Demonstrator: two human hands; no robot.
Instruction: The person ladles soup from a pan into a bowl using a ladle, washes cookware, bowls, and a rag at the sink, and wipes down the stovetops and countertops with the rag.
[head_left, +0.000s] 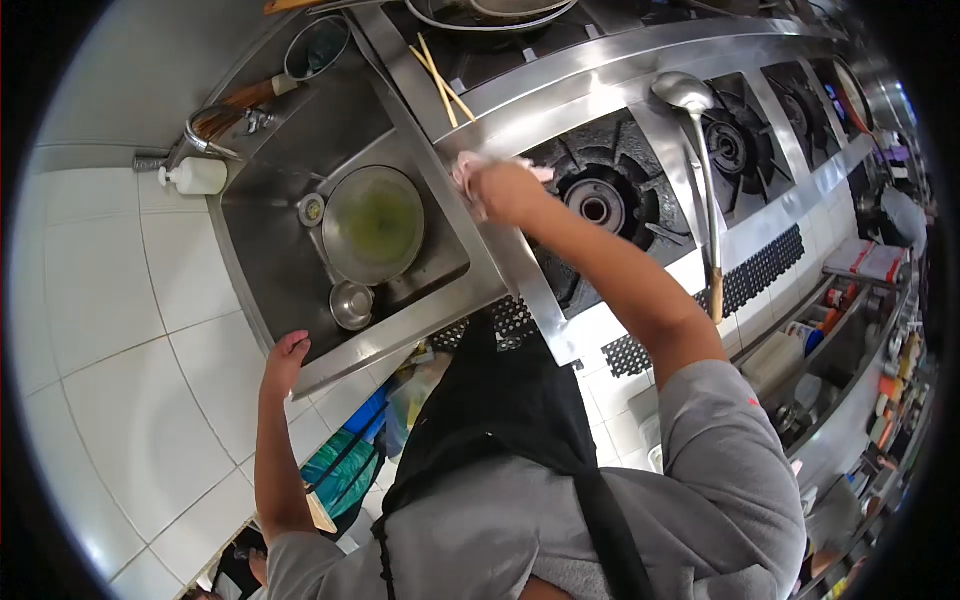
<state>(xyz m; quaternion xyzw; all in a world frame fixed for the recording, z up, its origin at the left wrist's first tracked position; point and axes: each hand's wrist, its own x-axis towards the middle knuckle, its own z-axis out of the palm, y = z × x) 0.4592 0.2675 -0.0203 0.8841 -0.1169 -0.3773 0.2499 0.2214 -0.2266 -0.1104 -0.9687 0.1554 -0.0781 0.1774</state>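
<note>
My right hand is closed on a pale pink cloth, pressed to the steel strip between the sink and the stove. My left hand is at the sink's near left corner, its fingers curled together and no object visible in them. In the steel sink sits a round pan with greenish liquid in it. A small metal bowl lies beside the pan, near the drain.
A gas burner lies right of my right hand. A long-handled ladle rests across the stove. Chopsticks lie behind the sink. A white soap bottle, a faucet and a brush are at the left.
</note>
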